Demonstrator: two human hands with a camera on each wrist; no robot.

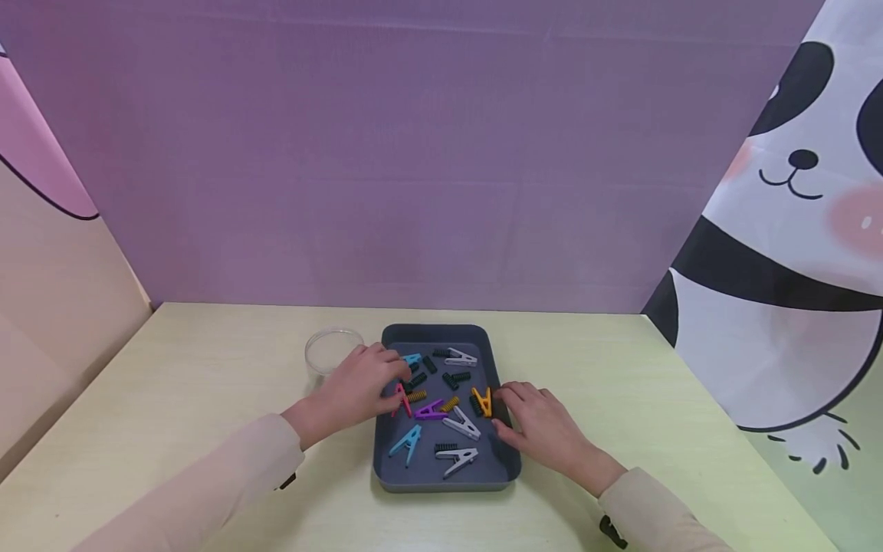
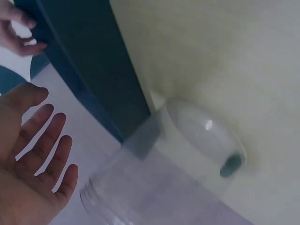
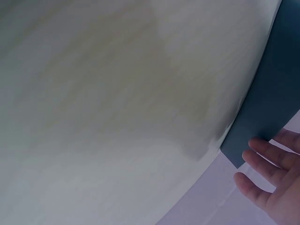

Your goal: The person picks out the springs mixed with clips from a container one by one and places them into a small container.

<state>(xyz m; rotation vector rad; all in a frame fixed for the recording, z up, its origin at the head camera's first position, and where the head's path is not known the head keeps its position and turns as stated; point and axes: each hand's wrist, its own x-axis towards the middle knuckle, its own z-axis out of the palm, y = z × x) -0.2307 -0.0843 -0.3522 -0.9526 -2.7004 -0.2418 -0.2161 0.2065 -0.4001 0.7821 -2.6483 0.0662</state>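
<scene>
Sleeves [image 1: 207, 479] are flanking the tray [image 1: 447, 486]. Left hand [image 1: 353, 393] is hovering, right hand [image 1: 545, 429] touching it, fingers [image 2: 52, 129] spread. Picking is seemingly beginning, needing a pinch.

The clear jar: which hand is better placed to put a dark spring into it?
Probably the left hand: it is over the tray, near dark springs, and the clear jar stands on that side. The right hand is at the opposite edge.

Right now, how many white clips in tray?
3: one white clip near the far end of the tray, another beside the purple clip, a third toward the near end. Left hand may hide more.
</scene>
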